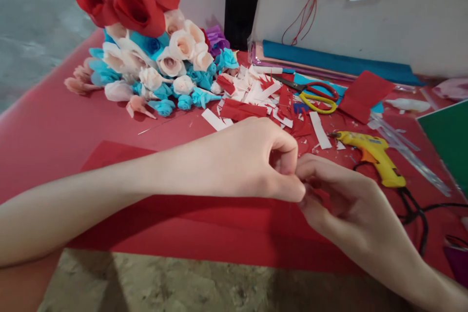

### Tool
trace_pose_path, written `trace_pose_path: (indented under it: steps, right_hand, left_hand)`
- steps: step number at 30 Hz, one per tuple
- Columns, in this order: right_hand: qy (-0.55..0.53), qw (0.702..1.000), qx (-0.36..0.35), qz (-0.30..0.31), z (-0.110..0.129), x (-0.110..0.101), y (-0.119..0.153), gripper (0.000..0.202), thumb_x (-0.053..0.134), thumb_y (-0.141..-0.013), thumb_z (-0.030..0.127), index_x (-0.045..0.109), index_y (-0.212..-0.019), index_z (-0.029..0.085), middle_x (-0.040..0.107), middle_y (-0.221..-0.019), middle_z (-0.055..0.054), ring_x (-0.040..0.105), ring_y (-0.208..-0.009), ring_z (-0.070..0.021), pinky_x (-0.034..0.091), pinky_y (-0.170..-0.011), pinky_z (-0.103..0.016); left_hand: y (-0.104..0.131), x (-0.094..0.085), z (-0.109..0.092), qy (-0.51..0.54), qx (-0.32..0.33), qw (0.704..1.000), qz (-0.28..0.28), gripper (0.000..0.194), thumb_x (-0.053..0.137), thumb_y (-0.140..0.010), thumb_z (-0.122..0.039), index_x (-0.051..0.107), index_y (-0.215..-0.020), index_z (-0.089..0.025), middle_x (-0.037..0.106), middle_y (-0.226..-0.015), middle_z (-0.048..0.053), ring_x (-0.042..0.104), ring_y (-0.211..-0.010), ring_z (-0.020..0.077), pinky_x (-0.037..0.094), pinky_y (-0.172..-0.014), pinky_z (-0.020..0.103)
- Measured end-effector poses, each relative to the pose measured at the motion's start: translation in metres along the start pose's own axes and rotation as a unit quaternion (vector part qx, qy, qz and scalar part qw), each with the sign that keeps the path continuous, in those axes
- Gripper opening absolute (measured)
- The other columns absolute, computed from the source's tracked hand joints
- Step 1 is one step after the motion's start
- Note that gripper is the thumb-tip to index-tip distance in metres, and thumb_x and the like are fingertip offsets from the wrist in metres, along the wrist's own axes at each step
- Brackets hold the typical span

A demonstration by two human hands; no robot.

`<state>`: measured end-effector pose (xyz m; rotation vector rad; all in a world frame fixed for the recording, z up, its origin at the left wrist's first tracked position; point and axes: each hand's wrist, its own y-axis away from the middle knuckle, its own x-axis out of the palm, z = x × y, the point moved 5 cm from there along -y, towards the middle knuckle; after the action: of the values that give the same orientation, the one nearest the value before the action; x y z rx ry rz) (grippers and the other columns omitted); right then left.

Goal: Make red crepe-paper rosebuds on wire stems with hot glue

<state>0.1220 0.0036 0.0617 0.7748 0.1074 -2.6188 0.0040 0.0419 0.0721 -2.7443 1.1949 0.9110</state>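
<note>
left of the yellow glue gun [373, 153]: left hand [234, 161], grip pressed together, meets right hand [354, 209], whose grip cannot be told; also left of it, red paper [212, 214] on the tabletop [54, 102].

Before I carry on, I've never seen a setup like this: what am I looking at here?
There is no machine, just a person's bare left hand and right hand. The single picture comes from a camera on that person's head, looking forward and down. On the red table lie flowers at the far left, scraps and scissors beyond the hands, and a yellow glue gun at the right. A red sheet lies below the hands. The two hands meet; whether anything is pinched there is hidden.
</note>
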Motion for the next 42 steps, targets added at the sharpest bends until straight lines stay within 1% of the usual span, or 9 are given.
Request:
trace_pose_path:
  steps: [3,9,13,17,20,25,28,35,42]
  right_hand:
    - [-0.003,1.000,0.002,0.001,-0.002,0.002,0.000,0.015,0.046,-0.067,0.003,0.050,-0.070,0.017,0.053,-0.067,0.005,0.047,-0.061,-0.0065,0.039,-0.055,-0.015]
    - [-0.023,1.000,-0.004,-0.005,-0.004,0.003,-0.004,0.015,0.045,-0.067,0.003,0.050,-0.070,0.017,0.051,-0.066,0.004,0.046,-0.059,-0.0071,0.038,-0.052,-0.016]
    - [-0.042,0.998,-0.021,-0.039,-0.004,-0.006,-0.004,0.012,0.048,-0.073,0.006,0.048,-0.070,0.018,0.047,-0.064,0.004,0.046,-0.060,-0.0078,0.038,-0.052,-0.017]
    - [-0.081,0.992,-0.045,-0.089,-0.005,-0.018,0.001,0.011,0.050,-0.079,0.011,0.050,-0.074,0.020,0.047,-0.070,0.004,0.043,-0.059,-0.0058,0.036,-0.051,-0.017]
    - [-0.138,0.981,-0.052,-0.123,-0.007,-0.025,0.004,0.010,0.049,-0.081,0.013,0.054,-0.080,0.021,0.048,-0.077,0.001,0.046,-0.067,-0.0090,0.039,-0.058,-0.021]
    - [-0.185,0.967,-0.070,-0.158,-0.009,-0.027,0.004,0.009,0.050,-0.082,0.014,0.055,-0.082,0.022,0.048,-0.078,0.000,0.045,-0.066,-0.0104,0.039,-0.059,-0.025]
    - [-0.167,0.966,-0.079,-0.178,-0.008,-0.027,0.005,0.009,0.050,-0.082,0.014,0.054,-0.082,0.021,0.049,-0.079,0.000,0.046,-0.068,-0.0099,0.040,-0.057,-0.023]
    - [-0.070,0.967,-0.091,-0.227,-0.001,-0.031,0.010,0.009,0.051,-0.079,0.011,0.053,-0.080,0.020,0.052,-0.079,0.000,0.048,-0.066,-0.0076,0.041,-0.051,-0.017]
    - [-0.042,0.966,-0.086,-0.241,0.002,-0.033,0.011,0.007,0.052,-0.078,0.013,0.053,-0.077,0.020,0.055,-0.073,0.001,0.051,-0.060,-0.0071,0.044,-0.048,-0.015]
  left_hand:
    - [-0.001,0.003,0.003,0.003,-0.014,1.000,0.001,0.014,0.054,-0.067,-0.025,0.052,-0.056,-0.017,0.053,-0.057,-0.004,0.048,-0.055,0.0092,0.031,-0.046,0.019]
    - [-0.002,0.003,0.004,0.007,0.021,1.000,-0.017,0.014,0.053,-0.069,-0.026,0.052,-0.058,-0.018,0.052,-0.055,-0.005,0.046,-0.052,0.0080,0.029,-0.042,0.018]
    - [-0.002,-0.002,0.000,0.012,0.037,0.998,-0.050,0.024,0.048,-0.078,-0.032,0.057,-0.062,-0.018,0.051,-0.055,-0.003,0.042,-0.047,0.0078,0.026,-0.038,0.020]
    - [-0.003,-0.008,-0.006,0.058,0.070,0.989,-0.121,0.038,0.032,-0.087,-0.039,0.061,-0.073,-0.018,0.060,-0.074,0.002,0.054,-0.061,0.0127,0.034,-0.044,0.021]
    - [-0.002,-0.009,-0.007,0.084,0.094,0.977,-0.170,0.031,0.035,-0.087,-0.027,0.062,-0.076,-0.018,0.061,-0.076,0.000,0.056,-0.067,0.0123,0.040,-0.053,0.020]
    - [-0.001,0.003,-0.010,0.148,0.150,0.965,-0.158,0.028,0.044,-0.072,0.001,0.064,-0.079,-0.018,0.061,-0.073,-0.004,0.056,-0.067,0.0092,0.043,-0.059,0.016]
    - [0.000,0.007,-0.009,0.175,0.172,0.956,-0.158,0.033,0.047,-0.068,0.004,0.066,-0.083,-0.018,0.063,-0.078,-0.003,0.057,-0.074,0.0107,0.045,-0.067,0.018]
    - [0.003,0.010,-0.008,0.167,0.199,0.945,-0.198,0.032,0.050,-0.072,-0.001,0.067,-0.091,-0.021,0.067,-0.092,0.000,0.058,-0.081,0.0125,0.045,-0.082,0.024]
    - [0.009,0.006,-0.012,0.136,0.251,0.927,-0.244,0.024,0.057,-0.076,-0.012,0.066,-0.093,-0.026,0.068,-0.086,-0.002,0.059,-0.085,0.0128,0.042,-0.087,0.027]
